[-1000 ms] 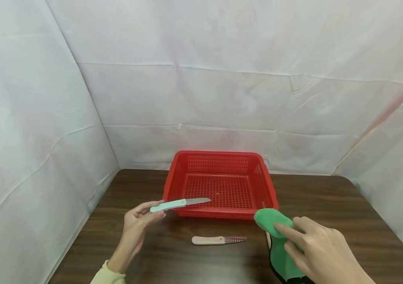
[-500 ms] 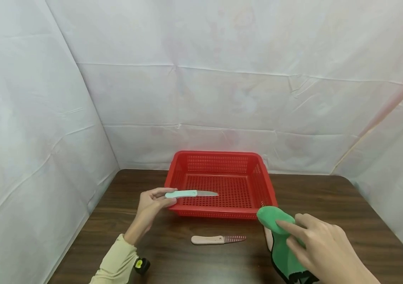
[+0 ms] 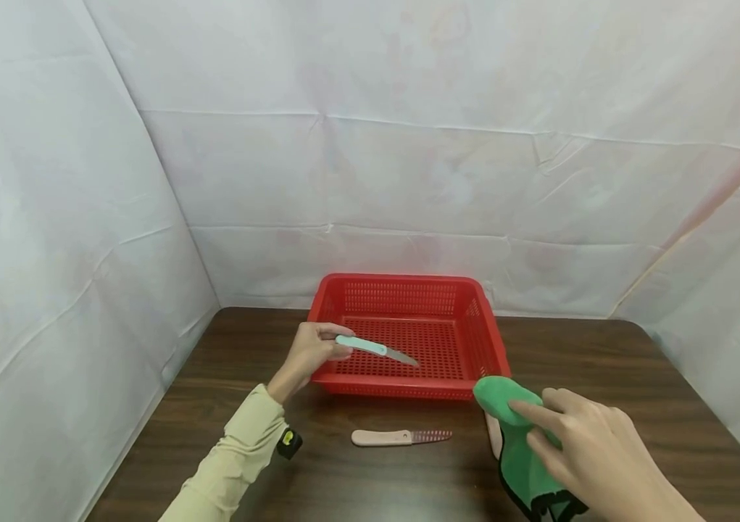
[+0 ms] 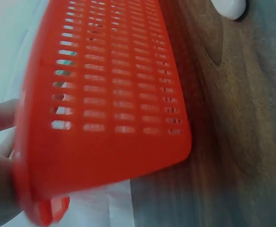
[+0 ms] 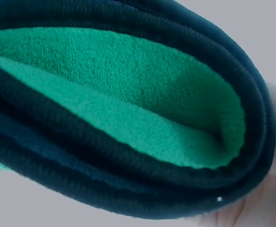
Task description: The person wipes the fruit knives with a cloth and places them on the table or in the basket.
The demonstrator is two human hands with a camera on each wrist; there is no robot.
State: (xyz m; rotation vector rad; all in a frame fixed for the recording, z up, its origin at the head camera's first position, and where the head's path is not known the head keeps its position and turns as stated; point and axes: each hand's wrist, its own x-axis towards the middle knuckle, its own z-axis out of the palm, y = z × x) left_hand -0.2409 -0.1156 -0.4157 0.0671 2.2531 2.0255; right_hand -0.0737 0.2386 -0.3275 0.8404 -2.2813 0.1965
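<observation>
Mint knife [image 3: 372, 348] shifted; left fingers [image 3: 332, 330] pinching

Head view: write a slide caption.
Left hand holds a mint-handled knife over a red basket; right hand grips a green fabric item.

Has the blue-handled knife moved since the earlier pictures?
Yes. In the head view, against the red basket, the blue-handled knife in the left hand has moved right: its handle, which jutted past the basket's left edge, now appears within its outline.

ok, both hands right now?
Left hand: holding the mint-handled knife.
Right hand: holding the green cloth piece with black trim.
</observation>
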